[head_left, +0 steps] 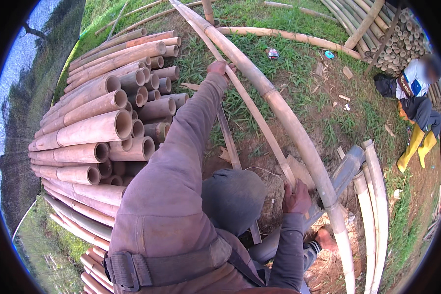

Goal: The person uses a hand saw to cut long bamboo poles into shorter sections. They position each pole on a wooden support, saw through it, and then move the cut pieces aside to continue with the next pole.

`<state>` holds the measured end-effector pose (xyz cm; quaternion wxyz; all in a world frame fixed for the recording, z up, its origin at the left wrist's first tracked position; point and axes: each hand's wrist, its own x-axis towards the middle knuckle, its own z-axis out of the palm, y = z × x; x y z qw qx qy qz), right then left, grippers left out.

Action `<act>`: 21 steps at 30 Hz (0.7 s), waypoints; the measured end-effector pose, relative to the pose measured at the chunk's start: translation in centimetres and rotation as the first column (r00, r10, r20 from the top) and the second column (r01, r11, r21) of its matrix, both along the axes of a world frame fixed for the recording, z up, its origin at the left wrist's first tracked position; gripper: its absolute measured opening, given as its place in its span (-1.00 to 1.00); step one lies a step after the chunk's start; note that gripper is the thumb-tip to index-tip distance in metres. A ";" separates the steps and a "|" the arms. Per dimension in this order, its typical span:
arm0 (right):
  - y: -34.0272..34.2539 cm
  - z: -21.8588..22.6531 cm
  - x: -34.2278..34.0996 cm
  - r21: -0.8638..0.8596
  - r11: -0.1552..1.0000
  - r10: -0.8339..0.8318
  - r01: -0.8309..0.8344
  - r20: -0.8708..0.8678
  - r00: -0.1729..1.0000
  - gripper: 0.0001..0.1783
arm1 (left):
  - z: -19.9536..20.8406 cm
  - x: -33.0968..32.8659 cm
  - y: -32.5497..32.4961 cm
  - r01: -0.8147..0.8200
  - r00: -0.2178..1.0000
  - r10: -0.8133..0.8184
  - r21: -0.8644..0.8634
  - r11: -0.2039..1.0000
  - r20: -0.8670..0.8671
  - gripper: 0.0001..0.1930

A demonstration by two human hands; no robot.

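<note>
A long split bamboo strip (256, 115) slants from the far middle down toward me. Around its farther part my left hand (219, 68) is closed, the arm stretched far forward. My right hand (297, 198) grips the strip's near end, beside my bent knee (234, 198). Just right of the strip, a thicker bamboo pole (291, 115) runs almost parallel, curving down past my right hand. Beneath them a dark grey pole (345, 171) lies slantwise, close to my bare foot (326, 240).
A big stack of cut bamboo poles (81, 132) fills the left side. Shorter bamboo pieces (370, 210) stand at the right. Another bamboo pile (402, 36) is at the far right, near a seated person (419, 98) in yellow boots. Chips and small litter dot the grass.
</note>
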<state>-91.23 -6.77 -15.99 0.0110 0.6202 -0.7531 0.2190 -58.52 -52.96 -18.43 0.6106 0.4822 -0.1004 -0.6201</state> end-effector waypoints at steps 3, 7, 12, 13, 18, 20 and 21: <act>-0.8 0.8 0.5 0.055 0.998 -0.019 0.019 0.004 1.000 -0.54 | 0.7 0.0 -0.2 0.036 0.997 -0.035 -0.014 0.999 0.062 -0.72; -1.5 1.0 0.7 0.078 0.996 -0.039 0.041 -0.036 0.999 -0.54 | 1.8 -1.1 0.1 0.001 0.998 -0.001 -0.005 1.000 0.062 -0.69; -2.7 1.4 0.8 0.080 0.997 -0.017 0.020 -0.034 0.999 -0.54 | 1.2 0.3 -1.0 -0.040 0.999 0.039 0.031 0.999 0.033 -0.71; -2.7 1.2 0.6 0.070 0.997 -0.016 0.018 -0.034 0.999 -0.54 | 1.1 0.4 -1.3 -0.025 0.999 0.024 0.031 0.999 0.038 -0.71; -3.2 2.7 -0.6 0.020 1.000 0.012 -0.013 0.025 1.000 -0.52 | -1.0 2.2 -3.3 0.027 0.991 -0.028 0.006 1.000 0.128 -0.67; -3.4 2.6 -2.1 0.024 1.000 -0.009 0.010 -0.025 1.000 -0.52 | -2.0 -0.1 -2.1 0.091 0.826 -0.059 -0.028 0.995 0.561 -0.58; -4.6 2.4 -2.2 -0.040 0.997 0.061 -0.063 -0.040 0.997 -0.52 | -3.1 3.3 -2.8 -0.092 0.437 0.310 -0.301 0.949 0.844 -0.56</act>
